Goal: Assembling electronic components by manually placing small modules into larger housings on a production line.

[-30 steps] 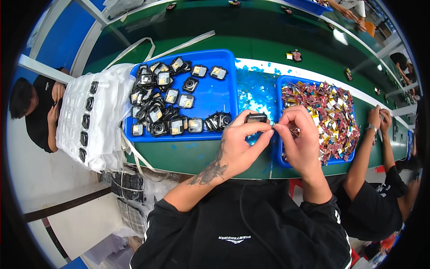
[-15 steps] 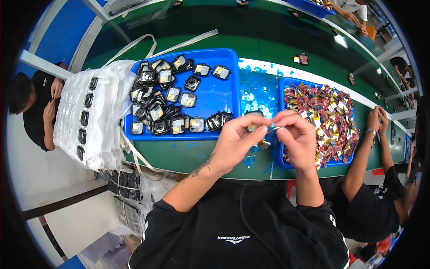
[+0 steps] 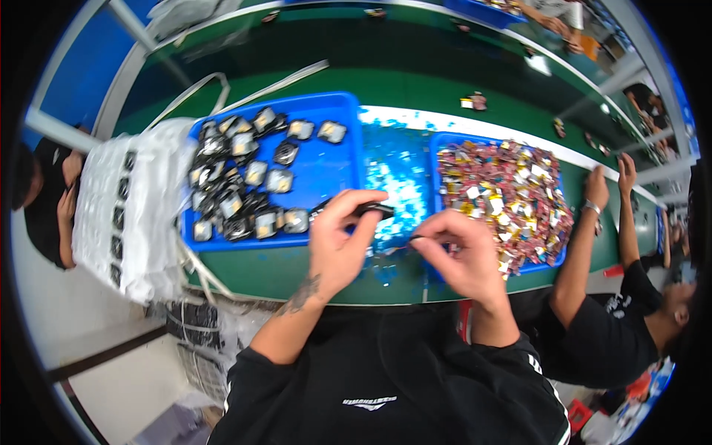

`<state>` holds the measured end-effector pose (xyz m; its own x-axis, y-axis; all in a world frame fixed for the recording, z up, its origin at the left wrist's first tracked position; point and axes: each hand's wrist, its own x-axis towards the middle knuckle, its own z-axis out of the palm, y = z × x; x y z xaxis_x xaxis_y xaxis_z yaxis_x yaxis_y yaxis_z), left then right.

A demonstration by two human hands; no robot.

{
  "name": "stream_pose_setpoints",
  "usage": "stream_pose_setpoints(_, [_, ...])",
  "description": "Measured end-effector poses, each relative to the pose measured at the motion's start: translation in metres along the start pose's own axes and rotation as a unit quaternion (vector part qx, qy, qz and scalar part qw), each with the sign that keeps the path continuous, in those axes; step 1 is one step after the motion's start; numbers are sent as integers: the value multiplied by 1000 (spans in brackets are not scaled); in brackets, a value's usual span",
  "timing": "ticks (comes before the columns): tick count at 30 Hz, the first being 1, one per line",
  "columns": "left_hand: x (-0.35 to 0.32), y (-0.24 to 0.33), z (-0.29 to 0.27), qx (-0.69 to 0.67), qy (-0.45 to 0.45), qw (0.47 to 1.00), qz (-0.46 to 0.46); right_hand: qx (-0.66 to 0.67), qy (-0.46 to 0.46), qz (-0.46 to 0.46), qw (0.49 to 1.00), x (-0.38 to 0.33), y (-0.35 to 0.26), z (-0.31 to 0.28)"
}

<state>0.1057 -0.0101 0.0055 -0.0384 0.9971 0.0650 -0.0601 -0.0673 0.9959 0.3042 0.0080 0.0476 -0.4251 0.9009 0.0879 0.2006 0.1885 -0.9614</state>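
Note:
My left hand [image 3: 337, 241] is closed on a black casing [image 3: 376, 211], seen nearly edge-on and blurred, just past the right rim of the left blue tray [image 3: 326, 174]. That tray holds many similar black square casings [image 3: 278, 180] with pale grey and yellowish faces. To the right, my right hand [image 3: 461, 256] is in a pinch at the near left corner of the other blue tray [image 3: 436, 167]. A small dark bit shows at its fingertips, too blurred to name. Heaped in the right tray are small reddish circuit boards [image 3: 512, 196] with yellow and white parts.
Blue film scraps [image 3: 397, 178] litter the green table between the trays. White plastic packing trays [image 3: 141, 215] are stacked at the left. Loose boards [image 3: 478, 101] lie beyond a white strip. Co-workers sit at left and right; one's forearms [image 3: 582, 230] rest beside the right tray.
My hands were together over the gap between the trays, fingertips meeting at a small piece. They have parted; the left now grips a black casing. The whole view has shifted slightly.

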Motion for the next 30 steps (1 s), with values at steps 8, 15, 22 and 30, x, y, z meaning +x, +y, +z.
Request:
stream_pose_setpoints(8, [5,13,7,-93,27,995,-23,28,53,-26,998,-4,12,5])
stream_pose_setpoints(15, [-4,4,34,-33,49,997,43,-50,100,-49,993,-3,13,20])
stream_pose_setpoints(22, [-9,4,40,-55,91,993,42,-53,221,-140,964,1,12,40])
stream_pose_setpoints(30, [6,7,35,-109,39,993,-15,-215,139,-123,959,-3,7,8])
